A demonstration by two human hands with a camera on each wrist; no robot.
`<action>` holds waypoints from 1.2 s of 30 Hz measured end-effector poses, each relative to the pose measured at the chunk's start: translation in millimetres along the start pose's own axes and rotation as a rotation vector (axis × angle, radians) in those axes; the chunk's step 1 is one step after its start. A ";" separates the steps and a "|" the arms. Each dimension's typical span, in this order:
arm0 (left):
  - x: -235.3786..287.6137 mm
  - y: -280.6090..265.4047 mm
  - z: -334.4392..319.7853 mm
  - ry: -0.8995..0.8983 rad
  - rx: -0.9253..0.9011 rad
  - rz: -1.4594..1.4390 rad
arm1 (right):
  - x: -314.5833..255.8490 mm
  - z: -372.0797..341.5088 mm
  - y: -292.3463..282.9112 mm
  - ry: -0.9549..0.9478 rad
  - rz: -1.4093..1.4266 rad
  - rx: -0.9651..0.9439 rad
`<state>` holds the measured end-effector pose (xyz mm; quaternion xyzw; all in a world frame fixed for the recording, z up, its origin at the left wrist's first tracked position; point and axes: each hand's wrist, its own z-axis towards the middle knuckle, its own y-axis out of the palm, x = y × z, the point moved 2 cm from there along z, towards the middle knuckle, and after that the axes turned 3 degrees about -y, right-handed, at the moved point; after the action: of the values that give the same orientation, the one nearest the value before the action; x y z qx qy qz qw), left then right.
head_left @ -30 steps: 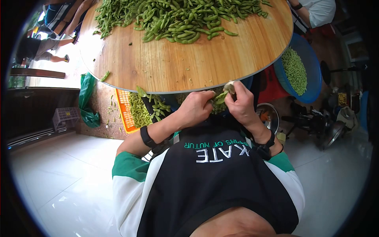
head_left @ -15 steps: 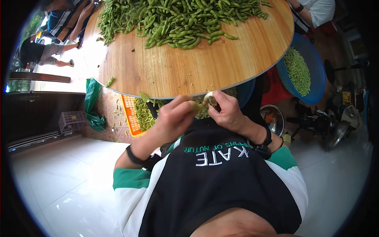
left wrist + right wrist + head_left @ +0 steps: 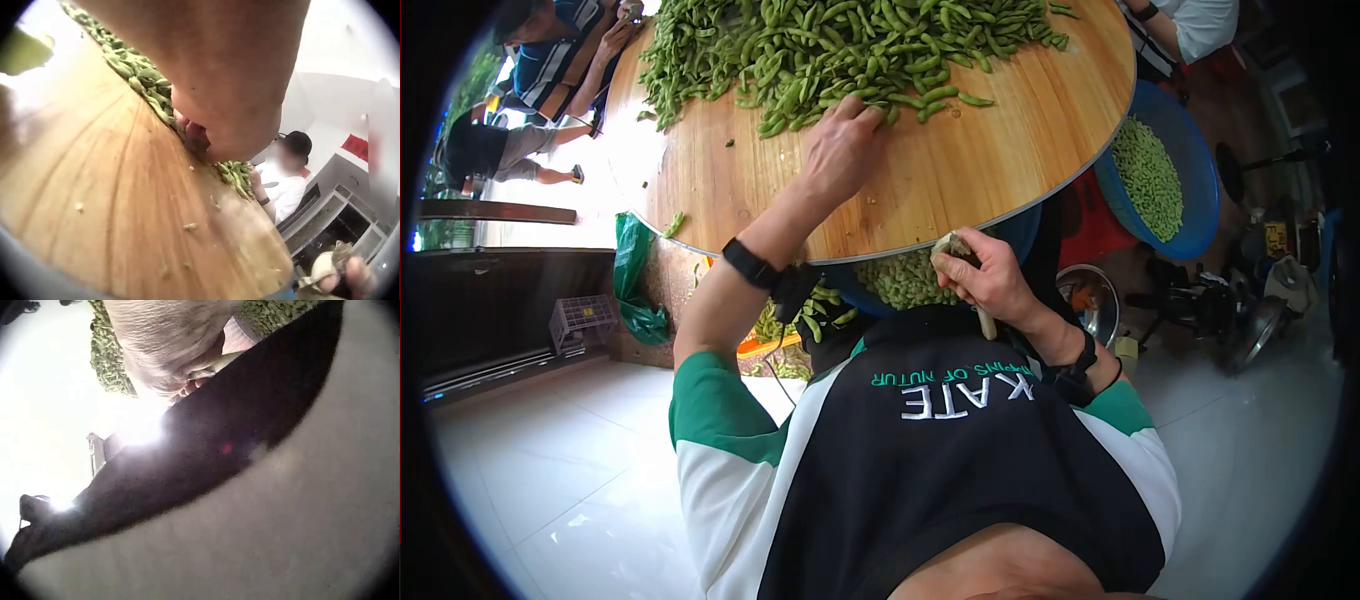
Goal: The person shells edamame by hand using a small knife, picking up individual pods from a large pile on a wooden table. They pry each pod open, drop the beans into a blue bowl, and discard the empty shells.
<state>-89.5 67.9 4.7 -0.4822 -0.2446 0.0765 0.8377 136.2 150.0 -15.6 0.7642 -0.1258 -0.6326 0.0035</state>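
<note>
My left hand [image 3: 843, 150] reaches over the round wooden table [image 3: 990, 170], with its fingertips at the near edge of a big heap of green soybean pods [image 3: 800, 60]. In the left wrist view its fingers [image 3: 197, 134] bend down beside the pods; whether they pinch one I cannot tell. My right hand [image 3: 992, 278] is in front of the table edge, curled round a pale handle [image 3: 987, 322] that sticks out below the fist. A pale, ragged wrap [image 3: 948, 243] shows at its thumb. Below lies a basin of shelled beans [image 3: 905, 282], partly under the table.
A large blue tub [image 3: 1205, 180] of shelled beans stands at the right. On the floor at left are a green plastic bag [image 3: 635, 290], a grey crate [image 3: 583, 322] and an orange basket [image 3: 758, 348] with pods. Other people sit or stand around the table.
My left hand has left the right hand and moved forward over the table to the pods. The right hand stays near the table edge; the pod between the hands is no longer seen.
</note>
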 end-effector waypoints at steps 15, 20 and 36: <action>45.0 -15.2 -53.7 -0.451 -0.232 -0.951 | -2.4 11.2 4.2 -0.076 0.587 0.010; 56.4 -19.2 -68.6 -0.719 -0.328 -1.266 | -5.9 11.9 9.2 -0.088 0.694 -0.154; 50.4 -14.7 -81.0 -0.638 -0.311 -1.440 | -10.3 8.9 13.4 -0.033 0.674 -0.106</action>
<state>-8.1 16.2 0.4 -0.2721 -0.7311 -0.3834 0.4944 123.3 140.4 -5.3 0.6679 -0.3382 -0.6140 0.2502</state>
